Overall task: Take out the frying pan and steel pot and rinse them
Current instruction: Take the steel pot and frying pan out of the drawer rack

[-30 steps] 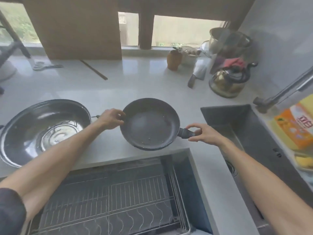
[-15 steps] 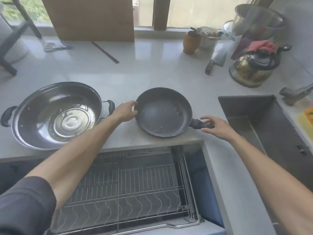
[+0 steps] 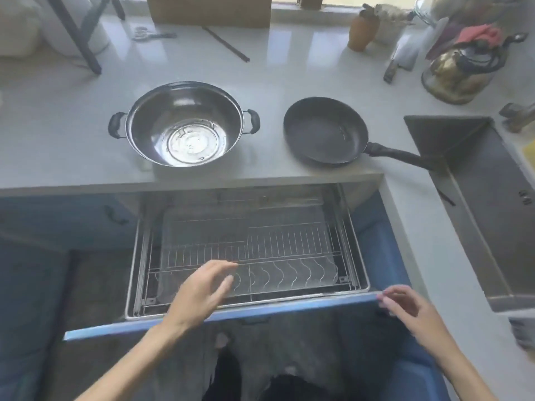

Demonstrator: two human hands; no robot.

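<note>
We have the steel pot point(image 3: 184, 124) and the frying pan point(image 3: 324, 130) side by side on the worktop point(image 3: 72, 117), apart from each other and both upright, so the taking-out part looks done. The pan sits near the worktop's front edge with its handle reaching right over the corner of the sink point(image 3: 492, 204), which puts it handy for the rinse. Our left hand point(image 3: 199, 293) hovers over the front of the pulled-out wire rack drawer point(image 3: 260, 256), fingers straight and loose, holding nothing. Our right hand point(image 3: 411, 311) is at the right end of the drawer's blue front edge point(image 3: 231, 314), fingers lightly bent beside it; we cannot tell whether it touches. We judge the drawer gets pushed in next. The sink basin looks bare and roomy. A kettle point(image 3: 460, 73) and a cleaver point(image 3: 402, 59) stand well back, clear of the path.
</note>
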